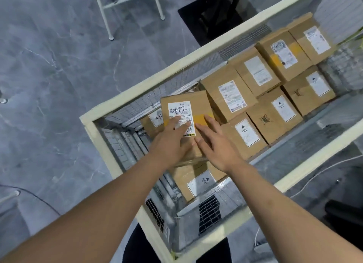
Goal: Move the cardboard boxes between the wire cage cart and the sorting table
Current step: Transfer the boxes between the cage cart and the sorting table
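Brown cardboard box with a white scribbled shipping label and a yellow tape band (pixel 185 113): lying on top of other boxes at the near-left end of the cream-framed wire-mesh cage cart (pixel 137 89), close to the left corner, raised above its neighbours. Long axis running roughly from the near rail toward the far rail, label face up, far end tilted slightly leftward against the rows beside it. Left hand (pixel 172 139) flat on the label, fingers spread and straight, not curled round any edge. Right hand (pixel 216 145) flat on the yellow tape and bare cardboard beside it, fingers likewise extended, no grip closed. Rest of the cart packed with brown labelled cardboard boxes (pixel 273 80) in two rows along its length, more below at the near end. Sorting table not in view. Judged from this: task early or midway, cart mostly full; whether this box is arriving or leaving, impossible to tell.
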{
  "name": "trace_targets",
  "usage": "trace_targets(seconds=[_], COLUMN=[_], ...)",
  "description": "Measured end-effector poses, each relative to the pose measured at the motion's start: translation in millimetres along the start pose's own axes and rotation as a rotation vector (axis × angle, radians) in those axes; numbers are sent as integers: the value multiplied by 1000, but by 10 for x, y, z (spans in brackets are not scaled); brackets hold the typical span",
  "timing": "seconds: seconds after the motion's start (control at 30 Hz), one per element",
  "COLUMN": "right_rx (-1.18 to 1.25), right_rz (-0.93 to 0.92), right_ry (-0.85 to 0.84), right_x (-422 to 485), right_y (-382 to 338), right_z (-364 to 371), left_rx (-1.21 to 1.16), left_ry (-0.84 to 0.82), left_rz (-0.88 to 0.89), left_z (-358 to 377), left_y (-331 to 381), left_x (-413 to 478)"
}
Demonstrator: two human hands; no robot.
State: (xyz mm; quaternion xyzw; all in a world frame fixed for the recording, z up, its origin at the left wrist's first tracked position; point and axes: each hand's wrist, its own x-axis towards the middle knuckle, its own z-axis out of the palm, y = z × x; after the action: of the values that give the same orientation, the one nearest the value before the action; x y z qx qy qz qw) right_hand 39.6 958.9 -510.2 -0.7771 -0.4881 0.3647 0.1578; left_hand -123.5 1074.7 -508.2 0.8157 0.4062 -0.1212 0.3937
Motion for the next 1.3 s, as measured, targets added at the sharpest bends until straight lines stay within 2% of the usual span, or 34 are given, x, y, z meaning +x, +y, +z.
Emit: trace_targets(seconds=[0.17, 0.37, 0.53, 0.67, 0.77, 0.97, 1.13, 1.3], right_rx=[-42, -260, -401, -425, -451, -539, -485, -413], right_rz=[-79, -129, -172, -209, -247, -239, -267, -235], right_ry=[-9, -77, 6, 55, 105, 91, 66, 129], right_x=[556, 1062, 1258, 1321, 1284, 1281, 1302, 1322], right_y=[592, 1046, 1173, 1237, 1266, 1303, 1300, 1188], right_z=[260, 421, 376, 364, 397, 406, 412, 383], left_rx=[-52, -139, -163, -133, -113, -2, 118, 158], left_ry=[65, 160, 209, 228, 218, 165, 103, 63], left_rz=[-40, -76, -79, -103, -103, -128, -137, -144], left_z=[443, 981, 1192, 1213, 1180, 1096, 1019, 980], left_y=[-184, -252, -215, -218, -222, -188, -175, -131], left_x=[530, 944, 1138, 1192, 1193, 1192, 1255, 1285])
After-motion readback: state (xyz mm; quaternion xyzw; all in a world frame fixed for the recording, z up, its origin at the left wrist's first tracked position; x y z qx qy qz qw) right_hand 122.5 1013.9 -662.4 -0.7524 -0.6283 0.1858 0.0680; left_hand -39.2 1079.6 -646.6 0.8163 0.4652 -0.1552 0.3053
